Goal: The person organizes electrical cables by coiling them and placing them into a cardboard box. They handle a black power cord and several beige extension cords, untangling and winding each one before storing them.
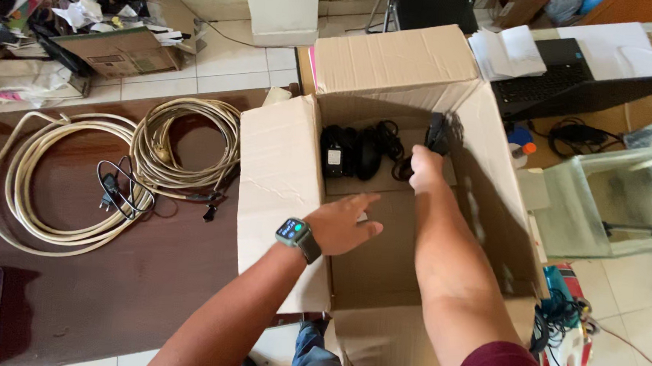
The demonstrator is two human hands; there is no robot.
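An open cardboard box [282, 165] stands at the edge of a dark wooden table [108, 290]. Inside, at its far end, lie black power adapters with coiled cords [354, 151]. My right hand [425, 169] reaches deep into the box and grips a black adapter [438, 133] near the far right wall. My left hand [342, 223], with a smartwatch on the wrist, rests flat and spread on the box's bottom beside the left flap, holding nothing.
Coils of cream cable [62, 174] and a thin black cord [118, 189] lie on the table to the left. A laptop [566, 77] with papers sits at the back right. A clear container [612, 193] stands right of the box. Clutter and a small carton [123, 50] cover the floor behind.
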